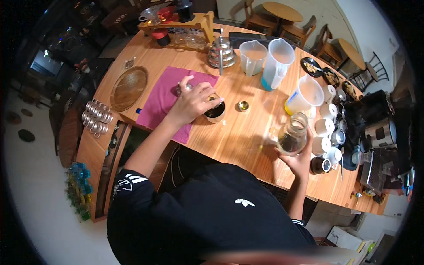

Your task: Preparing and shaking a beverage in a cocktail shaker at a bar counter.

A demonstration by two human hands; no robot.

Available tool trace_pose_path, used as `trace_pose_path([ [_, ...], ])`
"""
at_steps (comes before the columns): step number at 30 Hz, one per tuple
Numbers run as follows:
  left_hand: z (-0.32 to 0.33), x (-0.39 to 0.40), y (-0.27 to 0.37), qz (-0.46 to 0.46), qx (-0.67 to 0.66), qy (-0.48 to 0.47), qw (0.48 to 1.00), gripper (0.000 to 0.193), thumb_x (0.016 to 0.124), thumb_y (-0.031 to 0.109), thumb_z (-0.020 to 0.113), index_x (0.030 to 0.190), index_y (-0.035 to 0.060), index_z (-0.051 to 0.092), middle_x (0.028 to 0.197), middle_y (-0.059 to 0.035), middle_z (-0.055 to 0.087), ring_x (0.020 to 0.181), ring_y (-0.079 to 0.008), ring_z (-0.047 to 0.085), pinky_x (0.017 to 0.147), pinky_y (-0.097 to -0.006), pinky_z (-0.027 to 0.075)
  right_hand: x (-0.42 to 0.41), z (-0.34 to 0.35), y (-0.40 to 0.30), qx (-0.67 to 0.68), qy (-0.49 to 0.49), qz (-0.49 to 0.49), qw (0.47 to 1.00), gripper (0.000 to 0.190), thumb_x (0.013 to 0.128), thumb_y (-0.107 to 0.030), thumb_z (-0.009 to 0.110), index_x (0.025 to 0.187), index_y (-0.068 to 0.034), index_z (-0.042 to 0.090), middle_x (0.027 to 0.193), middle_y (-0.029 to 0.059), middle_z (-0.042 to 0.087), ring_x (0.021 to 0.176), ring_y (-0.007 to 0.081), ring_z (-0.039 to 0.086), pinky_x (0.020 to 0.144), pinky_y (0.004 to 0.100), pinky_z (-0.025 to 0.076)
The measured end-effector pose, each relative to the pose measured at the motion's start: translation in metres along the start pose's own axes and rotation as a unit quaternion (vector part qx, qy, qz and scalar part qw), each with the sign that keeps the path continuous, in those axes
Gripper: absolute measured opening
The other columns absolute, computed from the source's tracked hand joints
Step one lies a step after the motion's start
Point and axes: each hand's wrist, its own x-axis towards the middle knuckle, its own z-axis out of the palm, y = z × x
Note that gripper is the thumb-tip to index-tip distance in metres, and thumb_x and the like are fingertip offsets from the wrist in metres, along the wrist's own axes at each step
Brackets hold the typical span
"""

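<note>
My left hand [195,101] reaches over the near edge of a pink cloth [162,96], its fingers around a small clear glass item [213,96] at the rim of a cup of dark liquid [215,114]. Another small glass thing [184,87] lies partly hidden by my fingers; whether I hold it is unclear. My right hand [296,157] grips a clear glass bottle [293,139] by its lower body, neck upward. Between the hands, nearer the left one, stands a tiny glass cup of yellowish liquid [243,106].
Beyond are plastic measuring jugs [278,63], a stacked metal stand [222,54] and a wooden dripper rack [179,26]. A round wooden tray [129,87] lies left, near metal rings [96,116]. White cups [324,127], lidded jars and small black plates [311,66] line the right.
</note>
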Motion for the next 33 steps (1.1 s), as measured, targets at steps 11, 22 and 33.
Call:
trace_pose_path([
  [11,0.002,-0.007,0.01,-0.008,0.013,0.016,1.0,0.033,0.089,0.015,0.074,0.113,0.0366,0.077,0.111,0.009,0.07,0.117,-0.0126,0.064,0.115,-0.0607,0.024,-0.004,0.001,0.009,0.049,0.022,0.02,0.998,0.121,0.063,-0.015,0.103,0.16,-0.007,0.031,0.15,0.013,0.05,0.135,0.0281,0.056,0.114,0.044,0.048],
  [22,-0.008,-0.009,0.02,-0.021,0.028,0.013,0.999,0.024,0.094,0.021,0.068,0.112,0.0349,0.077,0.111,0.0079,0.071,0.115,-0.0134,0.065,0.115,-0.0592,0.024,-0.004,-0.002,0.016,0.057,0.035,0.022,0.998,0.114,0.065,-0.013,0.1,0.156,-0.008,0.031,0.141,0.0129,0.054,0.129,0.027,0.058,0.111,0.0413,0.047],
  [33,-0.01,-0.004,0.036,-0.018,0.068,0.005,0.998,0.026,0.095,0.021,0.066,0.114,0.0339,0.078,0.112,0.0066,0.07,0.115,-0.0141,0.064,0.112,-0.0591,0.029,0.001,-0.022,0.037,0.062,0.049,0.034,0.996,0.119,0.061,-0.019,0.102,0.156,-0.006,0.032,0.136,0.0145,0.06,0.125,0.0275,0.063,0.107,0.0436,0.053],
])
